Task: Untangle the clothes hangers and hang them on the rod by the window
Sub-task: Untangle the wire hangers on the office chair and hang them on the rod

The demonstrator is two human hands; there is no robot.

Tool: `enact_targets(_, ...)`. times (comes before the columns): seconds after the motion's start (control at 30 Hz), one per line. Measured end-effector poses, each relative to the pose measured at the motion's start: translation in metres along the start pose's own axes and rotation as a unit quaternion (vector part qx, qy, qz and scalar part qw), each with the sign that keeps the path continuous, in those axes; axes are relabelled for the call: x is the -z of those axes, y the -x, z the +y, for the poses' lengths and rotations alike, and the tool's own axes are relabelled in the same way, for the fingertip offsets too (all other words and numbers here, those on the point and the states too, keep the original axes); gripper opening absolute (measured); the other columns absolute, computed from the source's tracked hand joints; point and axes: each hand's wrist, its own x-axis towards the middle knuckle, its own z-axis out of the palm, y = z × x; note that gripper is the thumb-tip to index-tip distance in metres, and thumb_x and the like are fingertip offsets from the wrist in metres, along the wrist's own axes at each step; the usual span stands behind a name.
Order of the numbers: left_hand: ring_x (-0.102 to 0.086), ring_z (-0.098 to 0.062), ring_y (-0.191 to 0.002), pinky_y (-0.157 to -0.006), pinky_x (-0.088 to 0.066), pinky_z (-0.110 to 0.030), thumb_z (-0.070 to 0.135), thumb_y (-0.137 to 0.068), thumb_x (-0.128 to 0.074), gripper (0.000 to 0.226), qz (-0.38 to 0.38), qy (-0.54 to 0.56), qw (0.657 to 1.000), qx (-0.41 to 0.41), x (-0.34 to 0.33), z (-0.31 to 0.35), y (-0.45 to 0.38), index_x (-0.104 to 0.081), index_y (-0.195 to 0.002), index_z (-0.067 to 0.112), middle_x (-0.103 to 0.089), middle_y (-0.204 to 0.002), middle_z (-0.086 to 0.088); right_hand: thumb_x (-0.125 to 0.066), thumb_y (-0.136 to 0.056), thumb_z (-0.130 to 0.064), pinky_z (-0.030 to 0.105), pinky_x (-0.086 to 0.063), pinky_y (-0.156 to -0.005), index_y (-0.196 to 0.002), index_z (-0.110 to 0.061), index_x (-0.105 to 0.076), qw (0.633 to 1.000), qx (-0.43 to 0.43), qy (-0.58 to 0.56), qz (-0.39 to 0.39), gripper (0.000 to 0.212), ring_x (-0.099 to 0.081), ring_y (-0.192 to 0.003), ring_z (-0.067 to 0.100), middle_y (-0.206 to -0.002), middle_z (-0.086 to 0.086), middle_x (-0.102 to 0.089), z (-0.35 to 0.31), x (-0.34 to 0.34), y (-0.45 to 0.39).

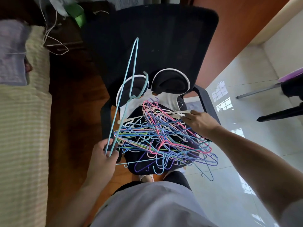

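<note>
A tangled heap of thin hangers [164, 141] in pink, blue, purple, green and white lies on the seat of a black office chair [164, 38]. My left hand [105, 154] grips one end of a light blue hanger [129, 76] that stands nearly upright out of the heap, its hook up by the white cushion. My right hand [198, 122] reaches into the far right side of the heap and pinches a cream hanger [178, 113] there. The rod by the window is out of view.
A black and white cushion [170, 82] sits at the back of the chair seat. A bed with a striped cover [21, 128] runs along the left. A dark cabinet [65, 35] with white cords stands behind it. Glossy tiled floor [246, 104] spreads to the right.
</note>
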Motion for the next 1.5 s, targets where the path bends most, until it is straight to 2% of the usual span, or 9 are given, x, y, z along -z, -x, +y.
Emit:
enact_targets(0.2,-0.064,-0.02,-0.105,-0.083,-0.051,-0.033,0.015,-0.095,-0.064,0.041,0.008,0.004,1.0,0.012,0.004,-0.008,0.001,-0.051,-0.126,0.038,-0.058,-0.125,0.0,-0.072,-0.081,0.0,0.04,-0.056,-0.048,-0.116,-0.006,-0.071,1.0,-0.001,0.028,0.01,0.036,-0.057,-0.089,0.029,-0.096,0.011,-0.067,0.0,0.027,-0.016)
enact_targets(0.33,-0.063,-0.021,-0.108,-0.088,-0.052,-0.035,0.015,-0.096,-0.065,0.04,0.013,0.003,1.0,0.01,0.003,-0.009,0.004,-0.049,-0.122,0.039,-0.056,-0.125,0.0,-0.066,-0.089,-0.01,0.043,-0.059,-0.065,-0.129,-0.017,-0.062,0.995,0.042,0.088,-0.022,0.04,-0.054,-0.105,0.026,-0.112,0.008,-0.064,0.012,0.04,-0.044)
enact_targets(0.47,-0.062,-0.019,-0.11,-0.089,-0.052,-0.034,0.015,-0.096,-0.064,0.04,0.019,-0.01,1.0,0.014,0.002,-0.011,0.006,-0.049,-0.125,0.038,-0.055,-0.128,0.002,-0.077,-0.081,-0.016,0.035,-0.056,-0.065,-0.109,-0.021,-0.064,0.984,0.084,0.139,-0.071,0.031,-0.056,-0.086,0.02,-0.086,-0.002,-0.058,0.018,0.051,-0.08)
enact_targets(0.67,-0.061,-0.02,-0.11,-0.096,-0.052,-0.04,0.014,-0.096,-0.064,0.041,0.035,-0.003,0.999,0.026,0.002,-0.014,0.015,-0.052,-0.131,0.03,-0.055,-0.127,0.0,-0.056,-0.099,-0.022,0.035,-0.057,-0.084,-0.132,-0.031,-0.057,0.967,0.155,0.177,-0.102,0.035,-0.054,-0.109,0.019,-0.112,-0.006,-0.062,0.005,0.082,-0.117)
enact_targets(1.0,-0.065,-0.023,-0.103,-0.088,-0.053,-0.037,0.011,-0.093,-0.065,0.04,0.058,0.037,0.997,0.039,-0.001,-0.018,0.025,-0.054,-0.127,0.029,-0.057,-0.127,0.003,-0.06,-0.09,-0.01,0.036,-0.054,-0.086,-0.117,-0.023,-0.065,0.951,0.185,0.224,-0.105,0.03,-0.057,-0.114,0.024,-0.111,-0.001,-0.065,-0.006,0.135,-0.122)
enact_targets(1.13,-0.064,-0.019,-0.105,-0.097,-0.054,-0.046,0.009,-0.091,-0.066,0.043,0.047,0.04,0.998,0.026,0.005,-0.003,0.036,-0.056,-0.129,0.027,-0.058,-0.126,0.003,-0.07,-0.084,-0.019,0.032,-0.055,-0.072,-0.105,-0.029,-0.07,0.97,0.106,0.215,-0.038,0.023,-0.06,-0.095,0.019,-0.093,-0.006,-0.063,0.011,0.151,-0.089)
enact_targets(1.27,-0.065,-0.02,-0.102,-0.096,-0.054,-0.045,0.005,-0.091,-0.065,0.043,0.038,0.036,0.999,-0.01,0.017,0.017,0.039,-0.057,-0.128,0.024,-0.06,-0.121,0.0,-0.058,-0.099,-0.029,0.032,-0.05,-0.065,-0.122,-0.035,-0.068,0.988,-0.13,0.055,-0.06,0.026,-0.062,-0.097,0.023,-0.096,-0.005,-0.062,0.029,0.142,-0.019)
enact_targets(1.37,-0.067,-0.022,-0.1,-0.095,-0.054,-0.047,0.011,-0.091,-0.065,0.041,0.01,0.012,0.999,-0.038,0.019,0.03,0.035,-0.055,-0.125,0.032,-0.059,-0.12,0.002,-0.057,-0.101,-0.028,0.035,-0.051,-0.072,-0.118,-0.03,-0.074,0.904,-0.385,-0.184,-0.038,0.024,-0.066,-0.088,0.03,-0.102,0.009,-0.072,0.011,0.107,0.058)
enact_targets(1.5,-0.068,-0.026,-0.1,-0.093,-0.055,-0.051,0.028,-0.082,-0.064,0.043,-0.039,-0.026,0.997,-0.069,0.001,0.043,0.031,-0.056,-0.124,0.033,-0.064,-0.117,0.001,-0.056,-0.103,-0.026,0.032,-0.041,-0.057,-0.107,-0.017,-0.074,0.623,-0.594,-0.499,0.103,0.021,-0.056,-0.066,0.032,-0.077,0.009,-0.068,-0.073,0.052,0.16)
